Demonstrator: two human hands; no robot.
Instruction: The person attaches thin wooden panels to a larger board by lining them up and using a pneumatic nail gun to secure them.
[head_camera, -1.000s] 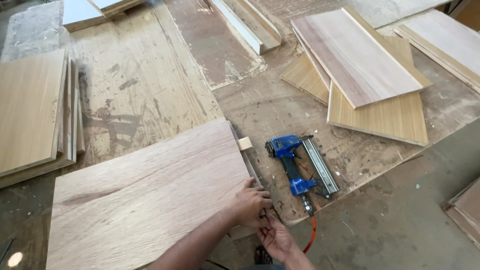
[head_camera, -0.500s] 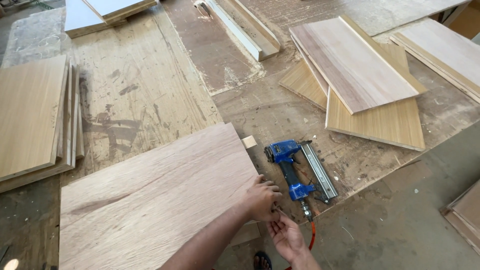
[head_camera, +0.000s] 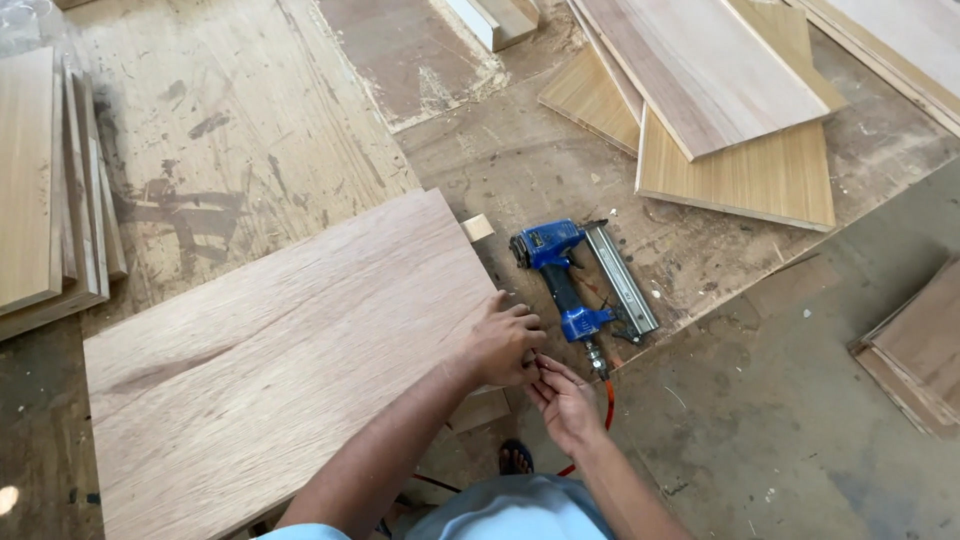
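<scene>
Left hand (head_camera: 505, 345): fingers curled, resting on the near right edge of the wood panel (head_camera: 290, 350); whether it gripped anything could not be told. Right hand (head_camera: 562, 400): fingertips met the left's, contents unclear. Blue nail gun (head_camera: 580, 280) lay just beside, near the workbench (head_camera: 520, 160) edge.

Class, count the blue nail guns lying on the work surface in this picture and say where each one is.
1. The blue nail gun lies on the work surface, just right of the large wooden panel and above the right hand. Others may lie out of frame.
</scene>
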